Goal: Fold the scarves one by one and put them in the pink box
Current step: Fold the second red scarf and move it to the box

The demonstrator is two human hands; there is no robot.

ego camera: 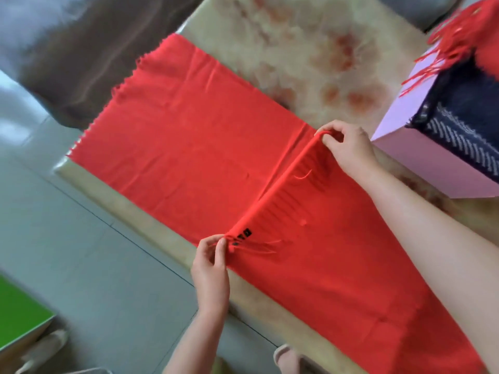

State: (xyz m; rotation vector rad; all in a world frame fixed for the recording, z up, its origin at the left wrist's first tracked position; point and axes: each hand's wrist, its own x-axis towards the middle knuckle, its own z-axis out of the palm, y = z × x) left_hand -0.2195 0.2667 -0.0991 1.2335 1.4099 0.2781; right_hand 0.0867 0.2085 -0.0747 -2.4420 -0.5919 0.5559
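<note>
Red fringed end pinched at both corners: left hand point(212, 268) at the near edge, right hand point(351, 149) at the far edge. The hands are well apart, each clamped on the red scarf point(189, 147), and the edge is held taut between them, lifted just off the cloth below. A small black label point(244, 234) is seen close to the left pinch. The rest of the scarf is spread flat along the worktop point(270, 44).

Step judged: an early fold of this scarf, end held over the body and not yet laid down. Which way the end is to travel cannot be told. The next move calls for the held edge to be set down square, with corners matched to the side edges. Tension should be kept even so that the fringe is not trapped crooked. More folds are likely needed before it fits the box.

Pink box point(421, 168) stands open on the worktop, near the right hand. A dark blue patterned scarf point(464, 130) is already inside. A second red scarf point(480, 31) is draped over the far side, fringe hanging outside. That one is judged to be the only thing in the way and may have to be tucked in first.

Beyond: brown sofa point(81, 63), grey floor point(81, 238), green panel point(19, 311), pale shoe point(283, 354).
</note>
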